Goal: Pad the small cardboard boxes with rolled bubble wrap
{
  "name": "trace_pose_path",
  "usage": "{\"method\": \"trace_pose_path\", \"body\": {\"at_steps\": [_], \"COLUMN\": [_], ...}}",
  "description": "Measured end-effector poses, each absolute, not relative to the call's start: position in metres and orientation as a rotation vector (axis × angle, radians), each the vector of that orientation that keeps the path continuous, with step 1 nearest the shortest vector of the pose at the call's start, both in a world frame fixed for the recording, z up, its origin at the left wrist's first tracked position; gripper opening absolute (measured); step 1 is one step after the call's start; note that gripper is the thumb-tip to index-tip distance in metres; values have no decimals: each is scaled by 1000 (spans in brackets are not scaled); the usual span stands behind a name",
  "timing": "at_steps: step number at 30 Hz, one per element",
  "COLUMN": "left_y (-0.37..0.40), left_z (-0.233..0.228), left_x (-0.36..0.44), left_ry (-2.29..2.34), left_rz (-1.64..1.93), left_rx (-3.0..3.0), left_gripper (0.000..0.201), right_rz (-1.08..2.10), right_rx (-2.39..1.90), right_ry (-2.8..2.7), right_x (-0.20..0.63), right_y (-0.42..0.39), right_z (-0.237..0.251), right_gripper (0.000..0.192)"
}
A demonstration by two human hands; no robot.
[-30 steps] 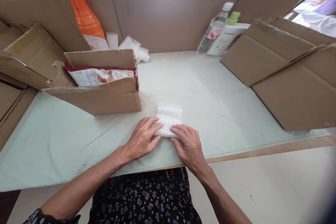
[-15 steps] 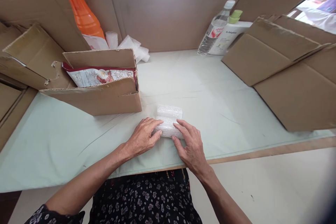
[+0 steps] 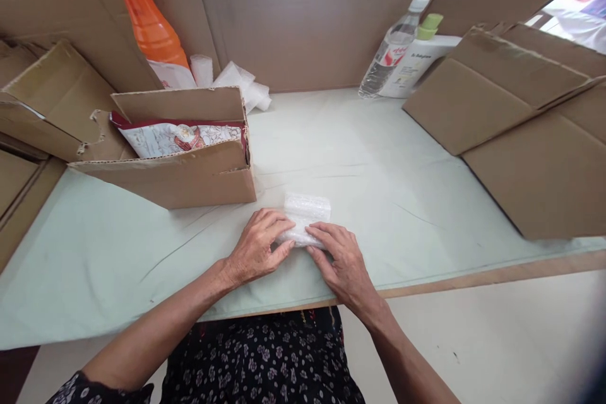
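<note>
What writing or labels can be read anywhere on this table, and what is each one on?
"Dr. Babycare", roughly, small and soft: on the white bottle with the green cap.
Red and white label on the clear bottle: too blurred to read.
Label on the orange bottle: no legible text.
Printed packet in the open cardboard box: drawings only, lettering unreadable.
The bubble wrap under both hands bears no text.

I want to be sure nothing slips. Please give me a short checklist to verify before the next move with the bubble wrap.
1. Left hand on bubble wrap bundle: ok.
2. Right hand on its near edge: ok.
3. Bundle lies flat on table: ok.
4. Space beyond the bundle free: ok.
5. Open carton apart from the bundle: ok.
6. What is inside the wrap: cannot tell.
</note>
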State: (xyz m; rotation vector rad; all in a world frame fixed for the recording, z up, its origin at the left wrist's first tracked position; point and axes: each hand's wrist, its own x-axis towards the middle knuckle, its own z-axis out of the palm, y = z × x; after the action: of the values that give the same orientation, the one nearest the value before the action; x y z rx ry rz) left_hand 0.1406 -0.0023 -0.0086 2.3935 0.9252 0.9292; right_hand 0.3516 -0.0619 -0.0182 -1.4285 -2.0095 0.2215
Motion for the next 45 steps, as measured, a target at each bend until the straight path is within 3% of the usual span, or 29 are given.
{"method": "trace_pose_path", "body": {"at_steps": [3, 9, 16, 22, 29, 34, 45], "left_y": [-1, 6, 10, 2, -16, -37, -55], "left_z": [-8, -13, -19, -13, -11, -9, 7], "left_x": [141, 141, 141, 140, 141, 140, 161], "left_ry": [866, 946, 1036, 1105, 1055, 1081, 796], "left_rz": [949, 875, 931, 923, 876, 988, 985], "left_rx": [2362, 2312, 2232, 1974, 1242, 1046, 739], "left_gripper": [19, 19, 24, 39, 76, 71, 56], "right_rz": [238, -30, 31, 116, 284, 209, 382], "right_rx": [-1416, -1471, -1492, -1507, -1483, -1465, -1326], "right_ry": [-2012, -1982, -2061, -1936, -1823, -1720, -1745], "right_x": [350, 344, 343, 347, 340, 338, 309], "right_y": [-64, -64, -53, -48, -57, -57, -72], "right_z": [-14, -15, -21, -21, -15, -10, -3], "right_gripper": [24, 35, 25, 21, 19, 15, 16]}}
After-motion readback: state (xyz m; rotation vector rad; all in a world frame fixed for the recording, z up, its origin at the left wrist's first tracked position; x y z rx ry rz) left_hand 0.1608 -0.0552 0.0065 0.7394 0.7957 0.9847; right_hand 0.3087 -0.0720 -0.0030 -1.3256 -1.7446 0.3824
